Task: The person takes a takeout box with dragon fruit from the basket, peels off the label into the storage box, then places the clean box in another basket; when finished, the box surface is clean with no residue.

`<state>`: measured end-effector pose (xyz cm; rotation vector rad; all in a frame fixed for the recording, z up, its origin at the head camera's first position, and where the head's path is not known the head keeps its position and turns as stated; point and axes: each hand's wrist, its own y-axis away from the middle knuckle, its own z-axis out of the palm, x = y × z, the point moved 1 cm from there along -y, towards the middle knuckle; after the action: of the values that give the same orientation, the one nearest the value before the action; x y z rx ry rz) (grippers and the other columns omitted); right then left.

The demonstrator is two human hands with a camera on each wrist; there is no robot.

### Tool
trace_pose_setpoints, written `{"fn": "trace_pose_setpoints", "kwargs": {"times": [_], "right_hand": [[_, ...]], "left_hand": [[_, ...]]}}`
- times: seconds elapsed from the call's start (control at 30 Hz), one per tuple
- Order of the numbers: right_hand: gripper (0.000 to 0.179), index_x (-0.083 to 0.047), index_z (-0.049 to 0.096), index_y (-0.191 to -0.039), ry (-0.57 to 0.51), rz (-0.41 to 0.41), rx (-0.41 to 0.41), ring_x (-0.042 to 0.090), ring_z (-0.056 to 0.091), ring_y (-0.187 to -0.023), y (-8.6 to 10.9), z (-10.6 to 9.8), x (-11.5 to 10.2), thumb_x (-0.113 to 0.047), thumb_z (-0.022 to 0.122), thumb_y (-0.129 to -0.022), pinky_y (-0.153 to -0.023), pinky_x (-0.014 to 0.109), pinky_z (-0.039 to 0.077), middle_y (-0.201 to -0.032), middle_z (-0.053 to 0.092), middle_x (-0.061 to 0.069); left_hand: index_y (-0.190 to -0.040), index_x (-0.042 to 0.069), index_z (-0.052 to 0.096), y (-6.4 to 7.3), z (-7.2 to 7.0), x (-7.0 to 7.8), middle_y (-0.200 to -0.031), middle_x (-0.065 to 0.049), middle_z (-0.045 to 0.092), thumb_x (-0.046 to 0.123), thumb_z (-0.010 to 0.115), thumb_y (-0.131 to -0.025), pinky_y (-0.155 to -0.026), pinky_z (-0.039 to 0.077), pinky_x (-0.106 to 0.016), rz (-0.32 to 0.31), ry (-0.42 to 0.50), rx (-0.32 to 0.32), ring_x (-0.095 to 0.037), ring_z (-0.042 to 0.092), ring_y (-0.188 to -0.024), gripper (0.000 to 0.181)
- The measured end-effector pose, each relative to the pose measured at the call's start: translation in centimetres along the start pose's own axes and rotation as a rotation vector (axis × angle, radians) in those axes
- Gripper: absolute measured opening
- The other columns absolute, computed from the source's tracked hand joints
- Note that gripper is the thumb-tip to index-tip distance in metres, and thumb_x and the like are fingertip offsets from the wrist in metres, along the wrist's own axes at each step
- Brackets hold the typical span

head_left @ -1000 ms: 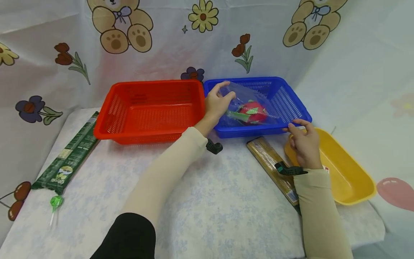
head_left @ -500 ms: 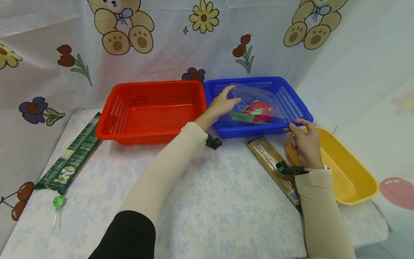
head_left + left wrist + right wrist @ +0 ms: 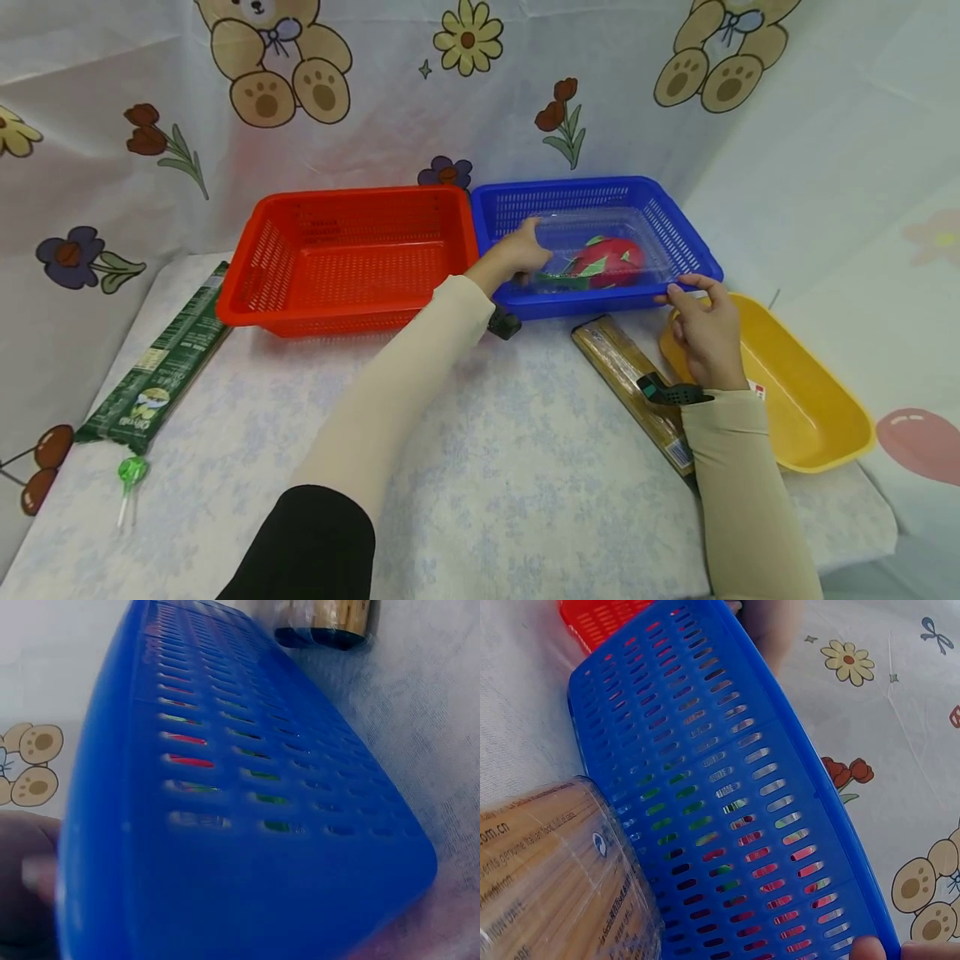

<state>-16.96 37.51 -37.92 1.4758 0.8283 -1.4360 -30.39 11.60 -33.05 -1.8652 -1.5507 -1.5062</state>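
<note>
Inside the blue basket (image 3: 600, 303), a clear plastic box (image 3: 600, 221) lies nearly level, with a red-and-green dragon fruit (image 3: 618, 258) showing through it. My left hand (image 3: 516, 252) grips the box's left end, with index finger and thumb spread across that end and the other fingers partly hidden below. In the left wrist view, the basket's slotted wall (image 3: 247, 877) covers most of the work, and the hand is dark at the edge. My right hand (image 3: 707, 333) pinches the basket's front right rim between thumb and fingers. Its fingertips (image 3: 868, 948) show at that rim in the right wrist view.
A red basket (image 3: 345, 321) stands left of the blue one. Under the right forearm lies a packet of spaghetti (image 3: 626, 367), beside a yellow tub (image 3: 810, 417). On the left are a long green packet (image 3: 161, 358) and a green lollipop (image 3: 132, 472).
The left hand has lowered the clear plastic box into the blue basket, from tilted to nearly level. The dragon fruit has shifted right. The right hand stays at the rim.
</note>
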Motion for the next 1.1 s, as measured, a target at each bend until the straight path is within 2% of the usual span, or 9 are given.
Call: {"fn": "trace_pose_setpoints", "kwargs": {"times": [0.17, 0.37, 0.47, 0.57, 0.67, 0.7, 0.8, 0.9, 1.1], "right_hand": [[0.042, -0.015, 0.051, -0.131, 0.014, 0.004, -0.003, 0.014, 0.040, -0.043, -0.1, 0.2, 0.1, -0.030, 0.071, -0.097, -0.043, 0.021, 0.034, -0.102, 0.074, 0.005], [0.044, -0.015, 0.051, -0.134, 0.031, 0.018, -0.010, 0.014, 0.041, -0.043, -0.5, 0.8, 0.2, -0.031, 0.070, -0.098, -0.043, 0.021, 0.035, -0.101, 0.074, 0.003], [0.044, -0.015, 0.051, -0.134, 0.036, 0.016, -0.015, 0.013, 0.041, -0.043, -0.7, 1.0, 0.2, -0.032, 0.070, -0.098, -0.043, 0.021, 0.034, -0.098, 0.074, 0.001], [0.042, -0.014, 0.051, -0.132, 0.025, 0.002, -0.026, 0.014, 0.040, -0.043, -0.8, 1.2, 0.2, -0.030, 0.070, -0.098, -0.042, 0.021, 0.033, -0.096, 0.075, 0.001], [0.038, -0.015, 0.051, -0.130, 0.023, -0.009, -0.036, 0.013, 0.039, -0.042, -0.9, 1.2, 0.2, -0.029, 0.069, -0.099, -0.041, 0.022, 0.032, -0.094, 0.075, 0.000], [0.038, -0.015, 0.052, -0.130, 0.022, -0.011, -0.038, 0.014, 0.039, -0.042, -1.0, 1.2, 0.2, -0.028, 0.069, -0.099, -0.041, 0.022, 0.032, -0.094, 0.075, 0.000], [0.035, -0.015, 0.051, -0.128, 0.012, -0.017, -0.045, 0.014, 0.038, -0.041, -1.2, 1.1, 0.2, -0.027, 0.068, -0.100, -0.041, 0.023, 0.031, -0.093, 0.076, 0.002], [0.035, -0.014, 0.051, -0.128, 0.011, -0.024, -0.044, 0.014, 0.038, -0.041, -1.2, 0.7, 0.0, -0.027, 0.067, -0.100, -0.040, 0.023, 0.031, -0.092, 0.076, 0.002], [0.035, -0.015, 0.050, -0.130, 0.109, -0.059, -0.025, 0.014, 0.033, -0.036, -0.7, -0.5, -0.6, -0.032, 0.064, -0.102, -0.038, 0.024, 0.028, -0.087, 0.076, -0.001]], "left_hand": [[-0.165, 0.031, 0.006, 0.4, 0.0, 0.0, -0.099, -0.018, 0.059, 0.020, 0.053, -0.108, -0.049, 0.052, -0.027, -0.035, -0.024, 0.012, -0.014, 0.045, -0.047, 0.074], [-0.165, 0.031, 0.008, 0.6, -0.6, -0.5, -0.131, -0.015, 0.053, 0.023, 0.054, -0.108, -0.058, 0.059, -0.031, -0.049, -0.030, 0.025, -0.015, 0.053, -0.055, 0.074], [-0.166, 0.030, 0.010, 0.8, -1.1, -0.5, -0.140, -0.013, 0.051, 0.027, 0.056, -0.107, -0.059, 0.059, -0.031, -0.037, -0.112, 0.062, -0.015, 0.058, -0.054, 0.075], [-0.166, 0.027, 0.012, 1.8, -2.0, -0.5, -0.128, -0.013, 0.061, 0.033, 0.059, -0.105, -0.057, 0.059, -0.030, 0.015, -0.237, 0.117, -0.016, 0.064, -0.055, 0.077], [-0.166, 0.026, 0.014, 3.9, -2.9, -0.7, -0.107, -0.014, 0.067, 0.037, 0.059, -0.104, -0.058, 0.058, -0.031, 0.107, -0.312, 0.154, -0.019, 0.068, -0.057, 0.077], [-0.165, 0.027, 0.015, 4.8, -3.2, -0.8, -0.107, -0.013, 0.068, 0.038, 0.059, -0.104, -0.058, 0.058, -0.031, 0.138, -0.326, 0.164, -0.019, 0.068, -0.058, 0.076], [-0.164, 0.029, 0.022, 7.9, -3.9, -1.5, -0.123, -0.012, 0.068, 0.039, 0.060, -0.104, -0.056, 0.056, -0.033, 0.246, -0.328, 0.197, -0.019, 0.068, -0.056, 0.072], [-0.162, 0.027, 0.030, 11.0, -4.3, -2.8, -0.141, -0.008, 0.061, 0.037, 0.061, -0.103, -0.052, 0.053, -0.033, 0.352, -0.344, 0.232, -0.018, 0.064, -0.051, 0.067], [-0.156, 0.022, 0.042, 16.1, -5.0, -7.1, -0.133, -0.006, 0.067, 0.032, 0.062, -0.103, -0.055, 0.045, -0.032, 0.485, -0.424, 0.334, -0.015, 0.051, -0.051, 0.058]]}}
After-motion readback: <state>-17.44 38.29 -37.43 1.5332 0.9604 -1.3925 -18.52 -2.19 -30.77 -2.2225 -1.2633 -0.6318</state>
